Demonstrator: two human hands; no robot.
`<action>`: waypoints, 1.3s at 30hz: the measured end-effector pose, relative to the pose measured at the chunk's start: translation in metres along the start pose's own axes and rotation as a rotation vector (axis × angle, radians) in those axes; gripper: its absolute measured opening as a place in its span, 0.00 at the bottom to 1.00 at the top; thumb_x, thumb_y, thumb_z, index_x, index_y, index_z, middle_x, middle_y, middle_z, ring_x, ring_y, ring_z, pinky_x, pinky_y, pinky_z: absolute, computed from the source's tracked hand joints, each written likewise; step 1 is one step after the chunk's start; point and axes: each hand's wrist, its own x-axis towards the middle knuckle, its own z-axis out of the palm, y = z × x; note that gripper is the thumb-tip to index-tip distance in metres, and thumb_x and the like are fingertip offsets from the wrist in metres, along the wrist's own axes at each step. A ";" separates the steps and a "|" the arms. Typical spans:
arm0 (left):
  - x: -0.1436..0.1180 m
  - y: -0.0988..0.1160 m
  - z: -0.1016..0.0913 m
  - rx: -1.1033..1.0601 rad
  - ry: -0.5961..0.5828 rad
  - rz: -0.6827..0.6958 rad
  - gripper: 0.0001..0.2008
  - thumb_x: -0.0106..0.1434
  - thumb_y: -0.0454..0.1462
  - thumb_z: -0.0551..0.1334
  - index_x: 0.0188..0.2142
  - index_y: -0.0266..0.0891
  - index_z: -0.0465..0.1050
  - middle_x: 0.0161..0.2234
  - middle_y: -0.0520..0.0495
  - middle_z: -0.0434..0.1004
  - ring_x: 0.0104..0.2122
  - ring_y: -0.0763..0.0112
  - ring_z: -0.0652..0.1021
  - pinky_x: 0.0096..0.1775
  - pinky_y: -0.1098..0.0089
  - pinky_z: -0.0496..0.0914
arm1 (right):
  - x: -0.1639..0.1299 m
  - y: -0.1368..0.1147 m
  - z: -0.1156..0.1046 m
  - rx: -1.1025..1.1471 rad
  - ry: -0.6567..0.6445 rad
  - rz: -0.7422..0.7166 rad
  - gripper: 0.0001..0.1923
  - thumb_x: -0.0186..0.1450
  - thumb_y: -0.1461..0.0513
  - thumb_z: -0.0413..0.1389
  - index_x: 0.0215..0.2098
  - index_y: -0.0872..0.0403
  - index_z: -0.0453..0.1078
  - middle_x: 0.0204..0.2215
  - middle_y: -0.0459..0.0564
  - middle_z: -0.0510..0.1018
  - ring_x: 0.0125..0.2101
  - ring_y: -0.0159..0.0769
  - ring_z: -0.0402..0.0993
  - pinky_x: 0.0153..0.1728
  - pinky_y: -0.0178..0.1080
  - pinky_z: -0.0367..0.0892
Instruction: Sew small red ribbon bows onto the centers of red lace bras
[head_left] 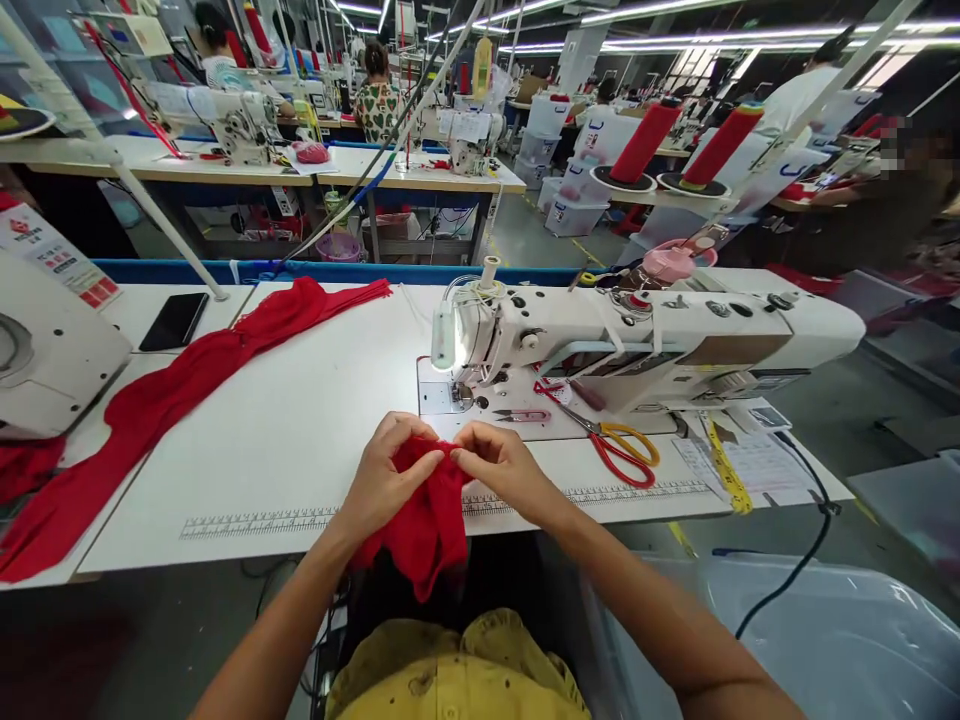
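Observation:
Both hands pinch the top edge of a piece of red fabric (427, 520) at the table's front edge, and its lower part hangs down over my lap. My left hand (390, 470) grips it between thumb and fingers. Close beside it, my right hand (502, 465) pinches the same edge, the fingertips of both hands nearly meeting. Just beyond them stands a white sewing machine (570, 330), its lit needle area and presser foot (463, 396) a little above my hands. The fabric is not under the presser foot.
Scissors (626, 450) with red and orange handles and small thread snips (523, 415) lie by the machine. A long red fabric strip (172, 400) stretches across the left, near a black phone (174, 322). A yellow tape measure (727, 470) hangs at right, above a clear plastic bin (825, 590).

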 end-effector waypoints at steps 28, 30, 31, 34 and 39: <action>-0.055 -0.012 -0.025 -0.316 0.139 -0.388 0.16 0.58 0.49 0.67 0.35 0.39 0.74 0.29 0.52 0.76 0.28 0.71 0.74 0.29 0.74 0.67 | 0.012 -0.007 0.061 -0.366 -0.087 -0.129 0.04 0.62 0.65 0.55 0.28 0.53 0.67 0.23 0.40 0.69 0.26 0.27 0.63 0.28 0.31 0.58; -0.033 -0.009 -0.063 -0.085 0.244 -0.324 0.16 0.57 0.49 0.67 0.36 0.39 0.75 0.28 0.52 0.77 0.28 0.71 0.74 0.30 0.73 0.68 | 0.052 -0.018 0.088 -0.459 -0.053 -0.245 0.04 0.62 0.64 0.56 0.28 0.53 0.67 0.24 0.39 0.70 0.27 0.27 0.63 0.30 0.30 0.58; -0.016 -0.004 -0.085 0.112 0.293 -0.244 0.15 0.58 0.47 0.66 0.35 0.38 0.77 0.27 0.53 0.76 0.28 0.72 0.74 0.31 0.73 0.68 | 0.076 -0.026 0.102 -0.494 -0.017 -0.314 0.06 0.64 0.63 0.55 0.29 0.54 0.66 0.26 0.39 0.70 0.29 0.27 0.64 0.32 0.29 0.59; 0.039 0.025 -0.148 0.772 0.509 0.239 0.17 0.59 0.48 0.62 0.34 0.37 0.79 0.27 0.55 0.74 0.28 0.75 0.72 0.37 0.69 0.68 | 0.136 -0.056 0.131 -0.508 0.190 -0.515 0.12 0.72 0.63 0.43 0.37 0.55 0.67 0.36 0.39 0.73 0.40 0.24 0.68 0.43 0.26 0.59; 0.055 0.024 -0.157 1.007 0.381 0.478 0.13 0.59 0.47 0.65 0.38 0.43 0.79 0.29 0.50 0.73 0.31 0.66 0.73 0.34 0.68 0.66 | 0.138 -0.044 0.108 -0.558 0.229 -0.738 0.16 0.76 0.57 0.40 0.48 0.53 0.67 0.47 0.47 0.75 0.47 0.28 0.70 0.44 0.28 0.62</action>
